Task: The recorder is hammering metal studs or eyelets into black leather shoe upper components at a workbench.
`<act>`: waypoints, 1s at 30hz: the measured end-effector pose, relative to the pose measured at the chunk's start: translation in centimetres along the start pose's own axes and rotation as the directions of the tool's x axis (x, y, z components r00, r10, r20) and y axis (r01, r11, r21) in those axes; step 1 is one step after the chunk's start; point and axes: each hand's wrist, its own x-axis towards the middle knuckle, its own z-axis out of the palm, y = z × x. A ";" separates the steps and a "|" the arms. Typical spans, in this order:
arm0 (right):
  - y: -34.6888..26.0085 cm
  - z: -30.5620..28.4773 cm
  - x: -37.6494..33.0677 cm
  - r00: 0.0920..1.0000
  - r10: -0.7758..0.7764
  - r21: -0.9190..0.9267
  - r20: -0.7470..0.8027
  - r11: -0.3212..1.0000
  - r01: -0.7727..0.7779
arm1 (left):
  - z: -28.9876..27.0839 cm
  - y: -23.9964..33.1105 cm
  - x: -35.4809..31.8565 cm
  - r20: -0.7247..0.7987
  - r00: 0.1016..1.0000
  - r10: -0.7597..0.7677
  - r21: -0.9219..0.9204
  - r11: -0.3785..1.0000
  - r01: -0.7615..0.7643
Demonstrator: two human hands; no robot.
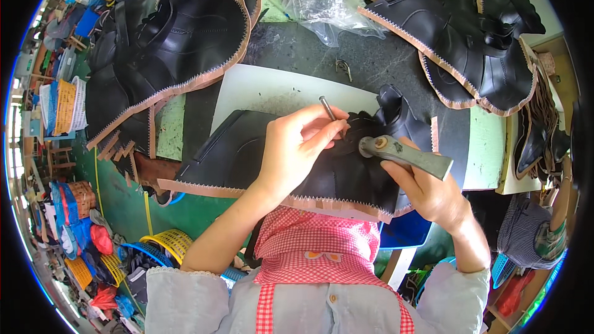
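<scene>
A black leather boot upper [232, 151] with a tan zigzag-stitched edge lies across the bench in front of me, partly over a white board [247, 96]. My left hand [303, 139] pinches a thin metal punch [327, 107], tilted, its lower end hidden by my fingers near the upper. Just to the right, my right hand [427, 192] is closed round a hammer [405, 156] with a grey metal head. The hammer head is over the leather, beside the punch and apart from it. Most of the hammer's handle is hidden by my hand.
Stacked black boot uppers lie at the left [167, 43] and at the far right [458, 37]. A clear plastic bag [322, 6] sits at the back, with a small metal piece [343, 69] nearer me. Below the bench stand a yellow basket [170, 244] and a blue bin [405, 233]. Another person [532, 229] is at the right.
</scene>
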 end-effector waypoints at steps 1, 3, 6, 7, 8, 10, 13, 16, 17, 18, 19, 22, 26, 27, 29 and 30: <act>-0.1 -0.1 0.0 0.999 0.027 0.019 0.026 0.999 -0.028 | 0.0 0.1 -0.1 0.002 1.000 0.005 0.016 1.000 -0.005; -0.2 -0.2 -0.1 0.997 0.053 0.038 0.053 0.998 -0.055 | 0.1 0.0 -0.2 0.004 1.000 0.011 0.033 0.999 -0.011; 0.1 -0.1 -0.3 1.000 0.014 0.031 0.023 0.999 -0.015 | 0.2 -0.1 -0.3 0.003 0.999 0.053 0.064 0.997 -0.053; 0.3 -0.1 -0.2 1.000 0.017 0.053 0.021 0.998 -0.018 | 0.3 0.0 -0.2 -0.008 0.999 0.045 0.077 0.996 -0.044; 0.5 -0.2 -0.1 1.000 0.021 0.075 0.018 0.997 -0.022 | 0.4 0.0 -0.2 -0.018 0.999 0.036 0.090 0.995 -0.034; -0.1 -1.1 0.4 0.999 0.023 0.086 -0.022 0.996 -0.021 | 0.9 -0.7 -0.1 -0.041 0.987 0.156 0.105 0.983 -0.151; -3.5 -3.8 0.4 0.981 0.170 0.261 -0.090 0.955 -0.142 | 1.0 -1.1 -0.9 -0.067 0.901 0.429 0.318 0.865 -0.388; -2.2 -2.9 -3.0 0.939 -0.019 0.337 -0.344 0.931 0.142 | 2.2 0.4 -1.2 -0.007 0.799 0.601 0.450 0.716 -0.534; -2.4 -2.4 -1.9 0.960 -0.107 -0.073 -0.260 0.993 0.090 | 1.7 0.2 -1.5 0.059 0.813 0.579 0.523 0.675 -0.519; -4.6 -2.9 1.0 0.979 0.158 -0.079 0.129 0.986 -0.149 | 0.8 -0.3 -1.7 0.116 0.822 0.557 0.579 0.635 -0.511; -4.0 -2.8 0.9 0.990 0.100 -0.015 0.098 0.995 -0.099 | 0.6 -0.8 -1.0 0.099 0.768 0.633 0.530 0.619 -0.579; -2.2 -0.7 0.7 0.987 0.145 0.055 0.068 0.987 -0.149 | -0.1 -0.5 -0.3 -0.005 0.995 0.098 0.131 0.987 -0.096; -0.2 0.9 0.3 0.997 0.055 0.038 0.053 0.998 -0.057 | -1.6 0.0 -0.4 -0.009 1.000 -0.011 0.002 1.000 0.011; -0.2 1.0 0.3 0.999 0.044 0.037 0.029 0.998 -0.045 | -1.7 0.0 -0.5 -0.009 1.000 -0.011 0.003 1.000 0.011; -0.5 0.8 0.3 0.996 0.075 0.049 0.046 0.996 -0.077 | -1.8 0.2 -0.9 -0.031 0.999 -0.006 0.023 1.000 0.007; -0.6 0.8 0.4 0.992 0.108 0.058 0.063 0.992 -0.111 | -1.9 0.2 -0.9 -0.034 0.999 -0.008 0.024 1.000 0.009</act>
